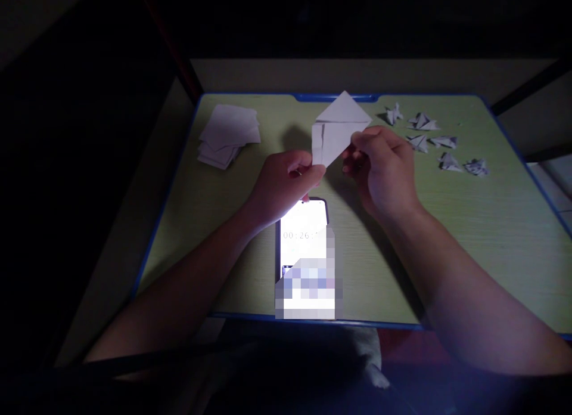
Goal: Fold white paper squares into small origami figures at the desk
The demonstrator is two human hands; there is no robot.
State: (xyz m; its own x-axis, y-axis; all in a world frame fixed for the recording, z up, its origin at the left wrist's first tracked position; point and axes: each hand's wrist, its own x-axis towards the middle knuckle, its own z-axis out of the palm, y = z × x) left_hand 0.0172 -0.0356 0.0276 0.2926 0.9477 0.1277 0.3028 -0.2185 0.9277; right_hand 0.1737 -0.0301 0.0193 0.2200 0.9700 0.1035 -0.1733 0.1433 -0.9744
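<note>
A partly folded white sheet of paper [337,132] is held up above the table between my two hands, its pointed corner facing away from me. My left hand [290,179] pinches its lower left corner between thumb and fingers. On the right edge, my right hand [386,161] grips it with the thumb on top; some of those fingertips are in shadow. Creases and a folded flap show on the paper's near face. Just below my left hand lies a lit phone [304,242] with a timer on its screen, partly blurred out.
A loose stack of white paper sheets [230,129] lies at the table's far left. Several small folded paper figures [422,122] are scattered at the far right. The green table [214,242] has a blue rim, and the surroundings are dark.
</note>
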